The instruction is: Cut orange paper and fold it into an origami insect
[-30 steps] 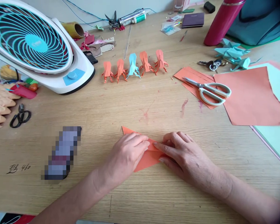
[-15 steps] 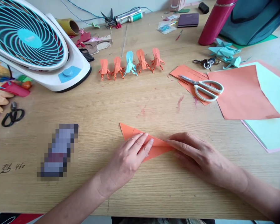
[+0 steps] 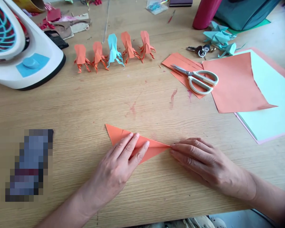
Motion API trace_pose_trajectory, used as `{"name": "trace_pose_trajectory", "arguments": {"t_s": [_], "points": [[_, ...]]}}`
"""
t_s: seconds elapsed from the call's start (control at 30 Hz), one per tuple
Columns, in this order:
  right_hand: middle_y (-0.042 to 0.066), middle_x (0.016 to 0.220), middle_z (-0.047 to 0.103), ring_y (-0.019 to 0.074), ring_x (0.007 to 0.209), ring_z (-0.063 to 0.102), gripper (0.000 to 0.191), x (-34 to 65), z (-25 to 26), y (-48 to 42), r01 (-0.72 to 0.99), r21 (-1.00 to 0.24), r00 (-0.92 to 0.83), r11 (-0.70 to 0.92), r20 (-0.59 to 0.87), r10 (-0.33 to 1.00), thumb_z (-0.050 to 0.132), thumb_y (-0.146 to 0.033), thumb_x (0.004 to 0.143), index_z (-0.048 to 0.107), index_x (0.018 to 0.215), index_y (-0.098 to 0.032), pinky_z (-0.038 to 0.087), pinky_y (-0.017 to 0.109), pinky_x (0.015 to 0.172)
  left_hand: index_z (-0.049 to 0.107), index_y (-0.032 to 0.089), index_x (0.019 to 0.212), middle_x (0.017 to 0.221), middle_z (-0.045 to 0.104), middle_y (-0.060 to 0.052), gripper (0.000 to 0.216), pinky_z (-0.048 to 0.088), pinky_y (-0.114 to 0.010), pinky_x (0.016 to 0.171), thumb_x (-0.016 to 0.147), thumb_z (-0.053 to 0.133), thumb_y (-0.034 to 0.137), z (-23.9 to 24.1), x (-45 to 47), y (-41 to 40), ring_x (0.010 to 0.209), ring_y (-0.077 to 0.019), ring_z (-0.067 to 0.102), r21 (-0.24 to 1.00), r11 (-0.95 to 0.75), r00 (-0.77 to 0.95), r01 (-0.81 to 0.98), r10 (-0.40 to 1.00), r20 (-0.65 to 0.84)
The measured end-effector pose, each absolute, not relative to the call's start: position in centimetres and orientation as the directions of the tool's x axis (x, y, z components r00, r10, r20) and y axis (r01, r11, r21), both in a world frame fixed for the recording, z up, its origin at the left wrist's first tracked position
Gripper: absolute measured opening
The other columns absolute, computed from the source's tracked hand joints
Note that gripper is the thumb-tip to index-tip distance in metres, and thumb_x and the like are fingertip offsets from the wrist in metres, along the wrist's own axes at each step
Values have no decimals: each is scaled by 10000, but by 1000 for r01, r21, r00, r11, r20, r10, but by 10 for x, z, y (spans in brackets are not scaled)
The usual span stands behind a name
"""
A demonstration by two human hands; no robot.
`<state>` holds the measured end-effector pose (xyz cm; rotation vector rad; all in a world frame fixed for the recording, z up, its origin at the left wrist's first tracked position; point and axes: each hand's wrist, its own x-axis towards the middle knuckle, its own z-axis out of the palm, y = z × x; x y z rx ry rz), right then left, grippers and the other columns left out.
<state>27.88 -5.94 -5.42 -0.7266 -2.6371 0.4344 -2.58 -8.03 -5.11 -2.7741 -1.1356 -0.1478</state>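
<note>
A folded piece of orange origami paper [image 3: 114, 131] lies on the table, its narrow point toward the right. My left hand [image 3: 120, 164] rests across it with fingers stretched out and slightly apart, pressing it down. At the narrow point, my right hand [image 3: 201, 161] has its fingers together and pinches the tip; its thumb is hidden. Behind the hands stands a row of folded paper figures, several orange ones [image 3: 126, 46] and a light blue one [image 3: 112, 47].
White-handled scissors [image 3: 201, 77] lie on orange paper pieces, beside a larger orange sheet [image 3: 235, 85] and pale green sheets [image 3: 275, 117]. A fan [image 3: 38, 47] stands at the left, above a pixelated dark object [image 3: 30, 161]. Keys [image 3: 200, 50] and blue folded figures [image 3: 218, 38] lie at the back right.
The view has shifted, so most things on the table sit lower or farther left. My right fingers have closed together at the paper's tip. My left hand stays on the paper.
</note>
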Motion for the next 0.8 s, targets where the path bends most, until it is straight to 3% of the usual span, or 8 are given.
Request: {"name": "trace_pose_trajectory", "arguments": {"t_s": [0.17, 0.33, 0.5, 0.8], "points": [[132, 1125, 682, 230, 1003, 619, 298, 279, -54, -65, 519, -421, -734, 744, 225, 640, 500, -116, 980, 613, 1255, -126, 508, 405, 846, 476, 130, 1461, 1453, 526, -221, 531, 582, -477, 984, 957, 385, -11, -51, -25, -80, 1321, -348, 547, -119, -708, 717, 696, 682, 140], [58, 873, 619, 183, 799, 564, 154, 265, -50, -59, 692, -525, -512, 495, 126, 849, 538, -212, 985, 684, 1027, -195, 425, 362, 746, 473, 136, 1463, 1460, 522, -215, 537, 586, -481, 976, 959, 368, -18, -50, -25, -81, 1321, -352, 547, -122, -701, 711, 703, 690, 136], [22, 811, 599, 177, 790, 560, 109, 252, -46, -45, 702, -563, -506, 436, 36, 862, 600, -242, 950, 674, 877, -211, 354, 356, 752, 471, 117, 1464, 1491, 508, -165, 526, 563, -485, 1013, 964, 359, -5, -49, -24, -80, 1328, -351, 536, -108, -719, 727, 687, 677, 119], [19, 775, 593, 174, 762, 543, 143, 247, -49, -43, 722, -536, -488, 438, 54, 871, 604, -248, 946, 675, 827, -213, 322, 346, 729, 466, 157, 1478, 1460, 546, -150, 549, 593, -465, 929, 966, 349, -4, -49, -22, -81, 1286, -344, 577, -137, -709, 722, 692, 679, 132]]}}
